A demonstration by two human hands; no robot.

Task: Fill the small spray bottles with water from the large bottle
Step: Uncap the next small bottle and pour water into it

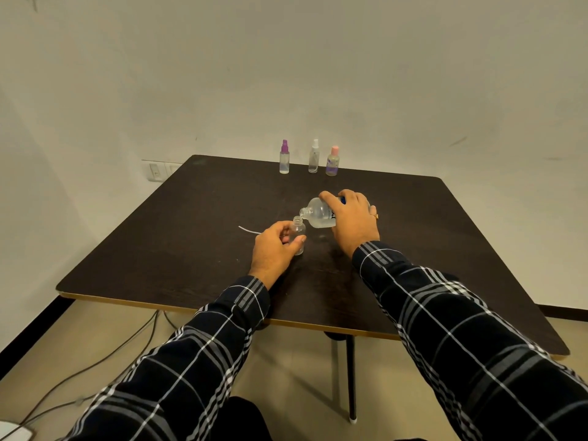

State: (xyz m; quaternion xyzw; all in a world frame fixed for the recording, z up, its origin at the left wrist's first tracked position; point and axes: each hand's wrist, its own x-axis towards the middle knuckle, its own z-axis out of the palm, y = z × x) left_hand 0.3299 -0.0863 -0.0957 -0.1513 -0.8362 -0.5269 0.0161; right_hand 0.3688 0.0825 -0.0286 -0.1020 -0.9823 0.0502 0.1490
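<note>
The left hand (272,249) curls its thumb and fingers around the small open bottle (299,231), which stands upright on the dark table (178,243). That grip seems meant to steady a light container that could tip easily under a pour. Its bare neck rises just above the left fingertips, so nothing shades the opening. The right hand (351,219) wraps over the large bottle (318,213) from above and grips its body. It is tipped nearly on its side, the uncapped mouth pointing past the right fingertips toward the left hand and hanging just over the small neck. The two openings sit very close, probably to keep the stream short and on target. Whether water is crossing between them right now is hard to tell at this size. The small bottle is clear plastic, and its fill level cannot be read behind the fingers. The large bottle is clear too, with water pooled along its lower side and a blue label partly hidden under the right palm. A thin white tube (249,230) lies on the table just beyond the left knuckles. It is likely the removed sprayer's dip tube, set aside to free the neck. Well beyond both sets of fingers, at the far edge, stand a purple-capped bottle (284,159), a white-capped bottle (314,157) and a pink-capped bottle (332,162), all closed.
</note>
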